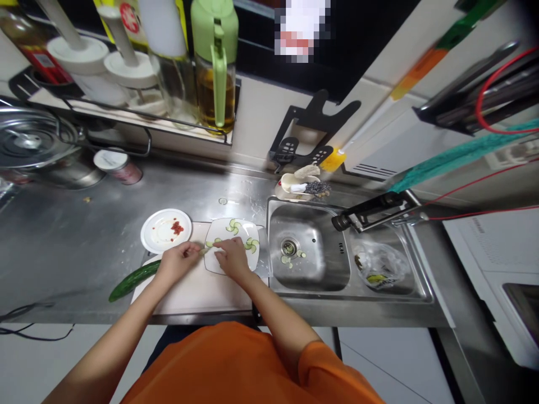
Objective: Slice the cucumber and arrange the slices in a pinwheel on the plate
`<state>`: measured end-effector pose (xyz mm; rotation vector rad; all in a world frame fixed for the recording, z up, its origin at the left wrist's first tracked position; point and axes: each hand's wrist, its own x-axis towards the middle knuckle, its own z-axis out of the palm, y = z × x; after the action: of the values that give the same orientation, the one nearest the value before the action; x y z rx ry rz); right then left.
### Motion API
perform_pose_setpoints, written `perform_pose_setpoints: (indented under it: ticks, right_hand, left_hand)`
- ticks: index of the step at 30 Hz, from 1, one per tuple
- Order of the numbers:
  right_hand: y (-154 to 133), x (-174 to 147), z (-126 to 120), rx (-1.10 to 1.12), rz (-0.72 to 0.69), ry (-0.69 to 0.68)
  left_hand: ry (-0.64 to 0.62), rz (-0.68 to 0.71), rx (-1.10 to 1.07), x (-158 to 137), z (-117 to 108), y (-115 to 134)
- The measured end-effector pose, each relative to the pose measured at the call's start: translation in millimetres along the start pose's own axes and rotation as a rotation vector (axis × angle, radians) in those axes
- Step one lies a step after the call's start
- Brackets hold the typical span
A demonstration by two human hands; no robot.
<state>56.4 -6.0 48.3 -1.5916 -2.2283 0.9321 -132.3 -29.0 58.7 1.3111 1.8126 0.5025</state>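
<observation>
My left hand (179,262) is closed in a pinch, with a small pale-green piece, apparently cucumber slices (203,252), at its fingertips by the plate's left rim. Over the white square plate (229,223) is my right hand (233,259), index finger stretched out and thumb apart. That fingertip touches or nearly touches slices at the plate's left side, partly hidden by it. Curved cucumber slices form pinwheels at the plate's top (233,226) and right (252,245). A whole cucumber (132,281) lies left of my left hand, across the edge of the pale cutting board (189,294).
A round white plate (155,238) with red bits (177,228) stands behind my left hand. The sink (324,266) on the right has slices near its drain, and a plastic bag (383,264) beside it. Bottles and jars line a rack (138,120) above a lidded pot (71,168).
</observation>
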Motion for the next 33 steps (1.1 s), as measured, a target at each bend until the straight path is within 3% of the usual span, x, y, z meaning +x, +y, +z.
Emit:
perform_pose_setpoints:
  ticks: [6,14,20,23,28,33]
  right_hand:
    - [-7,9,-7,0.147,0.051,-0.017]
    - [-6,4,-11,0.172,0.068,-0.012]
    - [-6,-2,-19,0.197,0.043,-0.024]
    - [-7,-4,-24,0.192,0.022,-0.031]
    - [-7,-6,-27,0.201,0.005,-0.038]
    - [-3,-4,-17,0.258,0.084,0.003]
  left_hand:
    - [-0.077,0.014,-0.15,7,9,3]
    - [-0.206,-0.118,-0.426,6,14,9]
    - [-0.234,-0.43,-0.69,6,12,16]
    - [-0.278,-0.514,-0.734,8,14,17]
    - [-0.323,-0.491,-0.808,12,19,14]
    - [-0.248,-0.435,-0.77,18,20,12]
